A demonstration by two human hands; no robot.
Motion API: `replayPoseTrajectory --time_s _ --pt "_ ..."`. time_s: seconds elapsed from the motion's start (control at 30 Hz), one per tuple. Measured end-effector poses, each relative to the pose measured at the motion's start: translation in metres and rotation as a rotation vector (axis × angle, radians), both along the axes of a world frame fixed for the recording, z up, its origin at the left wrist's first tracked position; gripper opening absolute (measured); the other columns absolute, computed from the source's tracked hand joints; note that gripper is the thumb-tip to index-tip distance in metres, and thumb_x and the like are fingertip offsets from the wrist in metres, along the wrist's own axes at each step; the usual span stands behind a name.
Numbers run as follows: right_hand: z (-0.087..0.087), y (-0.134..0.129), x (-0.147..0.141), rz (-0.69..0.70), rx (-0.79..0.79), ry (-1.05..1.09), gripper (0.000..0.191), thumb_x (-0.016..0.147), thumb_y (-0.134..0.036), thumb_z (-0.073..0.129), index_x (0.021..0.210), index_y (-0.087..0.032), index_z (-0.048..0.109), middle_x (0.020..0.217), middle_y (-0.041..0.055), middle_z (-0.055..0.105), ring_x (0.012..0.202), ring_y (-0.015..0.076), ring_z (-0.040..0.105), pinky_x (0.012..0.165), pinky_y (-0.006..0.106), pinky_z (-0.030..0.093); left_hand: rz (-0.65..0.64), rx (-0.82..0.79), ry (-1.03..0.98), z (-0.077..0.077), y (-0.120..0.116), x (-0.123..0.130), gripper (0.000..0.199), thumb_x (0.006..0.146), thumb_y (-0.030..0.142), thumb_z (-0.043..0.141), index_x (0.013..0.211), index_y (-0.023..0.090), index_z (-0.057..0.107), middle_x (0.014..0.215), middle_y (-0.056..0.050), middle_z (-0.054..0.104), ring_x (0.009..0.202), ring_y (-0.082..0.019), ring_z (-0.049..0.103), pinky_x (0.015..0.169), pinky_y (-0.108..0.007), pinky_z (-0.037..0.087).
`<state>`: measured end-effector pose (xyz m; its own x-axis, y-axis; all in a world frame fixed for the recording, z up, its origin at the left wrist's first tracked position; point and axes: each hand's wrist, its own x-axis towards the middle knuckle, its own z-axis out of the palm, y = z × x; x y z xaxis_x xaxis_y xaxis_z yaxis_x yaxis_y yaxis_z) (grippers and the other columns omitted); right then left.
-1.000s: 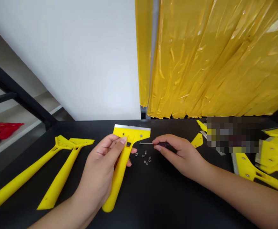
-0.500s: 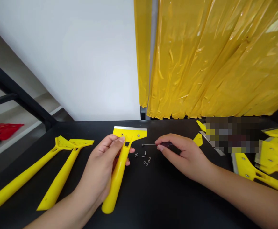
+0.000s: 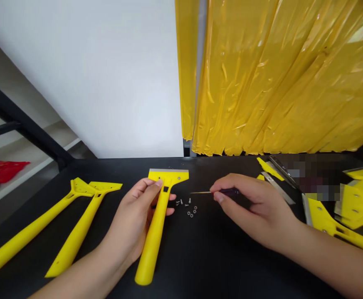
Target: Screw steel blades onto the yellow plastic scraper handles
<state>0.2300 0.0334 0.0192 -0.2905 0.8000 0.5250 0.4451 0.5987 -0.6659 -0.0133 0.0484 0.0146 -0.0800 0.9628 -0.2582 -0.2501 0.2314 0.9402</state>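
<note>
Gripping the yellow plastic scraper (image 3: pixel 155 238) at lower centre, the left hand (image 3: pixel 134 218) held it firmly with its screw holes exposed, sensibly, while the right hand (image 3: pixel 256 209) pinched a small screwdriver (image 3: pixel 228 192) beside the loose screws (image 3: pixel 184 202) on the black table (image 3: pixel 206 261)

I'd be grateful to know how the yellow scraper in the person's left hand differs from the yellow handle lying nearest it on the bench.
The scraper is gripped by the left hand, while the handle lies on the black bench. The scraper has a metal blade along its head; the handle shows none. Both are bright yellow, with a flared head and long grip.
</note>
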Motion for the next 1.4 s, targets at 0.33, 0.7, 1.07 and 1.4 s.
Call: replayPoseTrajectory --time_s 0.33,0.7,1.07,1.4 --pt "-0.021 0.002 -0.009 0.132 -0.112 0.029 0.012 0.1 -0.017 0.062 0.108 -0.021 0.069 0.094 0.0008 0.072 0.086 0.0116 0.067 0.08 0.026 0.052 0.003 -0.014 -0.012 0.001 -0.002 0.002 0.009 0.09 0.023 0.075 0.093 0.021 0.067 0.092 0.0 0.064 0.084 -0.021 0.075 0.058 -0.025 0.066" --pt "-0.024 0.004 -0.01 0.171 -0.08 0.014 0.016 0.1 -0.016 0.062 0.111 -0.023 0.07 0.098 0.0003 0.074 0.089 0.0119 0.069 0.083 0.025 0.054 -0.002 -0.026 -0.006 0.001 -0.002 0.002 0.009 0.09 0.024 0.075 0.094 0.021 0.067 0.092 0.0 0.064 0.086 -0.022 0.075 0.059 -0.027 0.066" --pt "-0.023 0.005 -0.01 0.157 -0.071 -0.017 0.016 0.1 -0.017 0.062 0.111 -0.024 0.07 0.097 0.0021 0.076 0.089 0.0155 0.07 0.082 0.029 0.056 -0.018 -0.027 -0.009 0.002 -0.003 0.002 0.013 0.088 0.026 0.078 0.094 0.021 0.067 0.094 -0.001 0.065 0.086 -0.022 0.075 0.061 -0.027 0.066" --pt "-0.018 0.006 -0.005 0.133 -0.042 -0.004 0.015 0.099 -0.016 0.063 0.111 -0.022 0.071 0.096 0.0027 0.074 0.088 0.0151 0.068 0.081 0.03 0.054 0.004 0.006 0.012 0.004 0.0 -0.002 0.013 0.089 0.027 0.077 0.091 0.023 0.065 0.092 0.001 0.064 0.089 -0.022 0.074 0.06 -0.027 0.066"
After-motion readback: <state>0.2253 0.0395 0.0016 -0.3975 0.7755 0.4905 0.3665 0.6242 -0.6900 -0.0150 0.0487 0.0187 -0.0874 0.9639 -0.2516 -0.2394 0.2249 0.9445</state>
